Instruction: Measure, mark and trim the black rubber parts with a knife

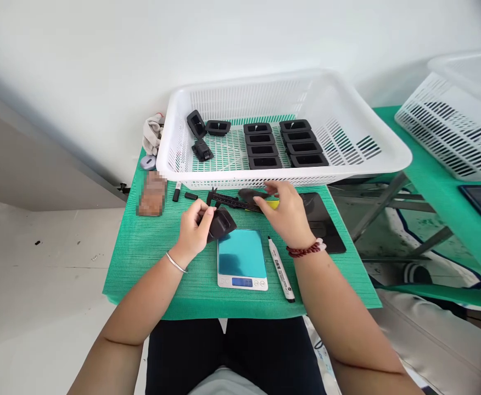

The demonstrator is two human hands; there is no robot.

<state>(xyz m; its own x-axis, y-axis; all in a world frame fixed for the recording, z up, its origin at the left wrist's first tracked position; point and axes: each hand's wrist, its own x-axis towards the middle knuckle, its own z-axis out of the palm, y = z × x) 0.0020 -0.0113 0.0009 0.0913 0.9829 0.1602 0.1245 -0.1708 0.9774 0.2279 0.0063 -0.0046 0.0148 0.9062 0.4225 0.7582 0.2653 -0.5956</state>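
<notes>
My left hand (pixel 195 226) is closed around a black rectangular plastic part (pixel 221 224) with a raised middle, tilted over the top left corner of a small digital scale (pixel 242 255). My right hand (pixel 287 214) pinches a dark flat piece (pixel 249 195), blurred, above a black caliper (pixel 229 201). Its exact kind cannot be made out. Nothing rests on the scale's shiny plate. An uncapped white marker (pixel 280 269) lies right of the scale, below my right wrist. Something yellow (pixel 273 204) shows partly behind my right fingers.
A white basket (pixel 224 180) at the back holds several black rectangular parts (pixel 261 145), some in two columns. A black tablet-like slab (pixel 325 225) lies right. A marker (pixel 177 192), a black cap (pixel 191 195) and a grey cloth (pixel 152 134) are left. Another basket (pixel 442 120) stands right.
</notes>
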